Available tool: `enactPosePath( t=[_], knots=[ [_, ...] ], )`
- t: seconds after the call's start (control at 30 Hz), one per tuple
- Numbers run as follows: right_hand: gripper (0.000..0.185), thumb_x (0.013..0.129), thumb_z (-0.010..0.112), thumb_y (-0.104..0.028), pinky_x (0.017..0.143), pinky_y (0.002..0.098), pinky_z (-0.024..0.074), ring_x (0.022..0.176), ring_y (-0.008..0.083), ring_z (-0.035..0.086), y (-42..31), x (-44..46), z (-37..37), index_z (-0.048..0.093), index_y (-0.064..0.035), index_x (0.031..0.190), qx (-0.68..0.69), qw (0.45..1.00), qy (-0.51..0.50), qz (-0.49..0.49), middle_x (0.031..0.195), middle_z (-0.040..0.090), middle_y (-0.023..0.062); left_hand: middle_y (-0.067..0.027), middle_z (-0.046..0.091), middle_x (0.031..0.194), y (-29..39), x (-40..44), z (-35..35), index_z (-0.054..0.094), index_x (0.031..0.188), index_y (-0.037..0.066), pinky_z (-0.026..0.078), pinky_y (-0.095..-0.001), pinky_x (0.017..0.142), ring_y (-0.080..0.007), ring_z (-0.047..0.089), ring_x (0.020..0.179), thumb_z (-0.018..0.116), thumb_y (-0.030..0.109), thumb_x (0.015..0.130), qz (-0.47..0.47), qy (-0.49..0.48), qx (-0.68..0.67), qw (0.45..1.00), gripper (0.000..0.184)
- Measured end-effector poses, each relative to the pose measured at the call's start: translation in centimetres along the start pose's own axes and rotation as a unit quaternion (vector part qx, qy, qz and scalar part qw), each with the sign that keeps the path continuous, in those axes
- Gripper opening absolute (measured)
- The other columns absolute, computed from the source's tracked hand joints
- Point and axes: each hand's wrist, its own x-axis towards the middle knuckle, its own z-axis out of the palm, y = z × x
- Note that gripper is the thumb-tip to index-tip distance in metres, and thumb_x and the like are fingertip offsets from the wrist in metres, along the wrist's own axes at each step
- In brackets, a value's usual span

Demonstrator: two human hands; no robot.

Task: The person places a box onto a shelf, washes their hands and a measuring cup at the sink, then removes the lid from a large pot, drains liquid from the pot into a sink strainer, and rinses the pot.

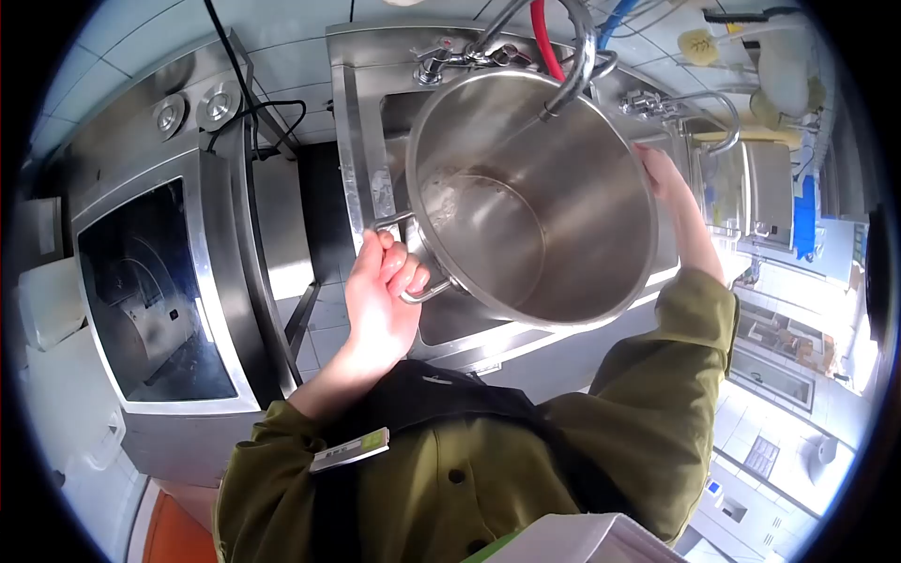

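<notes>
A large steel stockpot (pixel 601 225) is tilted over the sink, its open mouth facing me. A little liquid with some froth (pixel 449 195) shows at the bottom inside. My left hand (pixel 385 291) is closed round the loop handle on the pot's left side. On the far right side, my right hand (pixel 661 174) holds the pot; its fingers are mostly hidden behind the wall. The curved tap spout (pixel 574 84) reaches over the pot's rim, its tip inside the mouth.
The steel sink (pixel 349 141) surrounds the pot, with tap valves (pixel 434 66) and a red hose (pixel 544 38) behind. A second tap (pixel 723 117) stands to the right. At left is a steel cooker with a black glass top (pixel 160 291), and a black cable (pixel 246 94) hangs beside it.
</notes>
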Motion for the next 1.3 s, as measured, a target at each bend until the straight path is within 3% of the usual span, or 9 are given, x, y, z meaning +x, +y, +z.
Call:
enactPosePath(
  t=[0.1, 0.4, 0.6, 1.0, 1.23, 1.3],
  knots=[
    [0.021, 0.078, 0.047, -0.012, 0.054, 0.0248, 0.0436, 0.066, 0.012, 0.052, 0.9, 1.5, -0.2, 0.053, 0.0035, 0.092, 0.031, 0.999, -0.03, 0.007, 0.08, 0.054, 0.0066, 0.0042, 0.029, 0.054, -0.3, -0.9, -0.1, 0.039, 0.075, 0.01, 0.025, -0.022, 0.05, -0.0071, 0.024, 0.045, 0.029, 0.026, 0.088, 0.007, 0.008, -0.001, 1.0, 0.023],
    [0.023, 0.079, 0.046, -0.011, 0.057, 0.0257, 0.0443, 0.07, 0.0137, 0.054, 0.6, 2.6, 0.0, 0.052, 0.0049, 0.095, -0.005, 1.0, -0.013, 0.009, 0.084, 0.055, 0.0087, 0.0029, 0.029, 0.054, -2.6, -3.6, 0.0, 0.038, 0.076, 0.011, 0.026, -0.0243, 0.052, -0.0084, 0.025, 0.046, 0.027, 0.03, 0.088, 0.018, -0.031, 0.007, 0.999, 0.025],
    [0.024, 0.083, 0.04, -0.01, 0.064, 0.0244, 0.046, 0.075, 0.0119, 0.055, -0.2, 3.2, 0.3, 0.048, -0.0004, 0.103, -0.007, 0.998, -0.065, -0.014, 0.088, 0.056, 0.0075, 0.0015, 0.031, 0.058, -3.3, -4.6, -1.5, 0.037, 0.077, 0.01, 0.028, -0.0259, 0.056, -0.0102, 0.027, 0.053, 0.034, 0.036, 0.085, -0.002, -0.04, 0.083, 0.996, 0.027],
    [0.023, 0.083, 0.042, -0.015, 0.06, 0.0229, 0.0458, 0.069, 0.0102, 0.054, 2.0, 0.9, -0.3, 0.049, -0.0002, 0.1, 0.053, 0.998, -0.021, -0.03, 0.083, 0.056, 0.0055, 0.0018, 0.029, 0.057, -3.5, -4.5, -2.2, 0.037, 0.077, 0.01, 0.028, -0.0252, 0.053, -0.0094, 0.026, 0.051, 0.033, 0.034, 0.086, 0.013, 0.002, 0.131, 0.991, 0.026],
    [0.023, 0.082, 0.046, -0.016, 0.05, 0.022, 0.0403, 0.059, 0.007, 0.048, 4.2, -2.5, -1.9, 0.052, 0.0004, 0.096, 0.047, 0.998, 0.027, -0.04, 0.073, 0.053, 0.0012, 0.0021, 0.028, 0.055, -3.4, -5.8, -2.7, 0.036, 0.075, 0.01, 0.026, -0.0236, 0.051, -0.0084, 0.025, 0.048, 0.032, 0.033, 0.086, -0.003, -0.029, 0.113, 0.993, 0.026],
    [0.024, 0.083, 0.044, -0.016, 0.054, 0.021, 0.0417, 0.062, 0.0076, 0.05, 3.9, -3.6, -2.2, 0.052, 0.0011, 0.097, 0.045, 0.998, 0.025, -0.039, 0.077, 0.055, 0.0028, 0.0021, 0.028, 0.055, -3.3, -6.1, -2.9, 0.036, 0.074, 0.01, 0.026, -0.0236, 0.05, -0.0084, 0.024, 0.048, 0.032, 0.033, 0.086, 0.003, -0.029, 0.121, 0.992, 0.026]
  ],
)
